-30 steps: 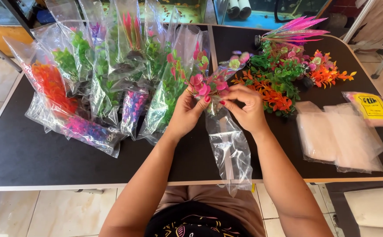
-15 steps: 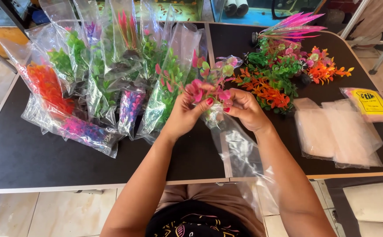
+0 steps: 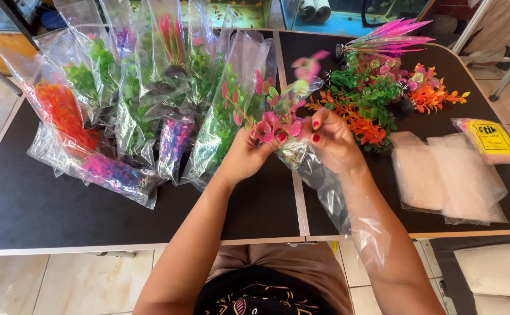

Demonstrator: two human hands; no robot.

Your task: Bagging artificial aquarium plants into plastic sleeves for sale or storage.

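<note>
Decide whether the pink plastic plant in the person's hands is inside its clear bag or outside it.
Mostly outside: the pink plastic plant rises above the clear bag, which hangs below both hands; its base is hidden.

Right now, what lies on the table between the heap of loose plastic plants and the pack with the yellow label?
In the head view, a stack of empty clear bags lies between the loose plastic plants and the yellow-labelled pack, on the black table.

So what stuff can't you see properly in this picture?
- Head view: the pink plastic plant is blurred at its top, so its leaves cannot be counted.
- The plant's base is hidden by the left hand and right hand.
- The clear bag hangs over the right forearm; its open end is unclear.
- The bagged plants are cut off by the top edge.
</note>
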